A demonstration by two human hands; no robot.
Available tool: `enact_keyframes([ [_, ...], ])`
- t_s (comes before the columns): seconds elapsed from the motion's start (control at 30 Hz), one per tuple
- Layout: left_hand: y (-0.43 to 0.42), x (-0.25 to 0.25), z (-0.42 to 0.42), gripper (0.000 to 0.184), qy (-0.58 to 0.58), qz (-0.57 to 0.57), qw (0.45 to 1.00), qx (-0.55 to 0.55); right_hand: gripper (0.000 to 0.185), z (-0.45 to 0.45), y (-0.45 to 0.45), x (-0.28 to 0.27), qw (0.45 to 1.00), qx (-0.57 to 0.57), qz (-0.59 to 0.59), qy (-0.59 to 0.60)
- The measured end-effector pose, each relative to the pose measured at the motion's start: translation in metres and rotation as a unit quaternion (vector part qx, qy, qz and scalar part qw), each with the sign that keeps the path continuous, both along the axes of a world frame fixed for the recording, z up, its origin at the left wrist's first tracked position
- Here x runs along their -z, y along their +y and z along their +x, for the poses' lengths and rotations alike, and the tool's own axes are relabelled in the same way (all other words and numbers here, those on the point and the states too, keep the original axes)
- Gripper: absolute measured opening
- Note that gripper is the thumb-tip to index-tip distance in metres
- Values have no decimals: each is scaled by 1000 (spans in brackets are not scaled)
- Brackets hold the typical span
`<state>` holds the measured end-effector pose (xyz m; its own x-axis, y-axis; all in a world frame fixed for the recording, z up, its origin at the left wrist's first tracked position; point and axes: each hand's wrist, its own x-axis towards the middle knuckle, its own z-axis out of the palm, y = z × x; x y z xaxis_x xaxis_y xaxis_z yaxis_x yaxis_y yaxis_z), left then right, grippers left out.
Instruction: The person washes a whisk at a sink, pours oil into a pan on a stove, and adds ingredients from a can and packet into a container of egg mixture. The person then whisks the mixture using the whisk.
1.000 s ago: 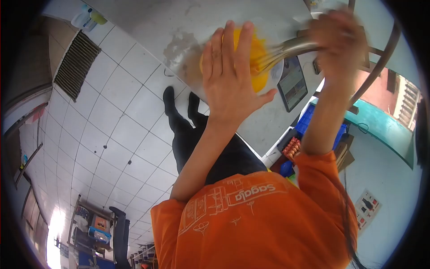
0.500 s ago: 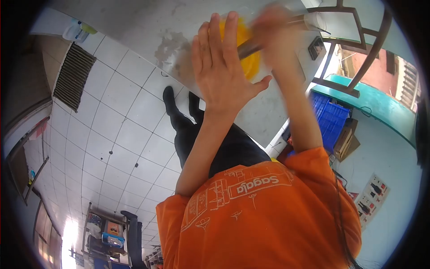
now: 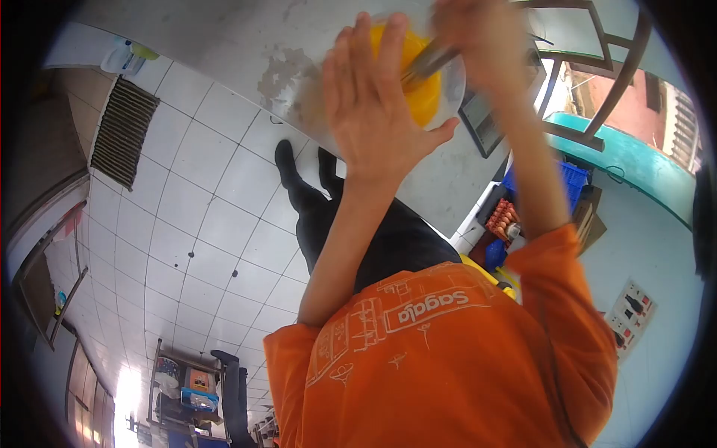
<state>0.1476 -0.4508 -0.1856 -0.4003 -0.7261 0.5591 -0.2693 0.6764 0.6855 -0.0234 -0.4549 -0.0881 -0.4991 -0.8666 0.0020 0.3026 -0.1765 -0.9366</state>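
A pale, see-through bowl [image 3: 455, 84] on the grey tabletop holds a bright yellow liquid [image 3: 424, 104]. My left hand [image 3: 373, 112] lies over the bowl's left side with its fingers stretched out, thumb apart, back towards me. Whether its palm presses on the bowl is hidden. Above the bowl's right side, my right hand [image 3: 478, 33] is closed around a stick-like metal tool [image 3: 433, 61], smeared by motion. The tool slants down to the left into the yellow; its far end is hidden behind my left fingers.
A dark-edged flat device [image 3: 479, 123] lies right of the bowl on the table [image 3: 426, 187]. Below the table's right edge are a tray of eggs [image 3: 502, 218], a blue crate [image 3: 571, 179] and cardboard. A wooden chair [image 3: 597, 138] stands at upper right. A wet patch [image 3: 287, 78] marks the tabletop.
My right hand has moved up and to the right with the tool, which now slants more steeply. My left hand stays nearly where it was. The egg tray and flat device show more.
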Motion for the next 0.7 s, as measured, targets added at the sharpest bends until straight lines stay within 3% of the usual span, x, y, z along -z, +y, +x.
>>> enact_keyframes([
  [0.07,3,1,-2,119,-1,-20,1000,-10,15,0,8,1,989,-132,-21,-67],
  [0.17,1,1,-5,120,34,-43,998,-13,12,47,1,40,969,66,153,182],
  [0.23,-2,-1,-5,120,19,-31,999,-9,13,48,0,44,935,134,206,257],
  [0.33,2,-3,-4,120,11,-20,1000,-7,7,22,4,28,973,228,44,-12],
  [0.37,1,-3,-5,121,20,-35,999,-7,7,24,3,32,973,228,36,-14],
  [0.4,1,-1,-5,121,20,-39,999,-3,10,28,7,41,937,132,141,291],
  [0.47,6,7,0,122,-4,-1,1000,0,13,22,-3,2,984,34,157,77],
  [0.5,9,7,1,122,-6,-1,1000,2,13,15,6,-1,984,36,157,75],
  [0.57,7,5,-4,124,3,59,998,4,14,-9,17,3,919,34,158,359],
  [0.6,6,3,-3,124,4,50,999,5,15,-20,21,9,857,38,152,490],
  [0.67,6,4,1,125,-14,10,1000,-4,21,-33,31,30,682,42,141,717],
  [0.7,7,4,2,125,-19,13,1000,-1,22,-24,36,42,630,36,145,762],
])
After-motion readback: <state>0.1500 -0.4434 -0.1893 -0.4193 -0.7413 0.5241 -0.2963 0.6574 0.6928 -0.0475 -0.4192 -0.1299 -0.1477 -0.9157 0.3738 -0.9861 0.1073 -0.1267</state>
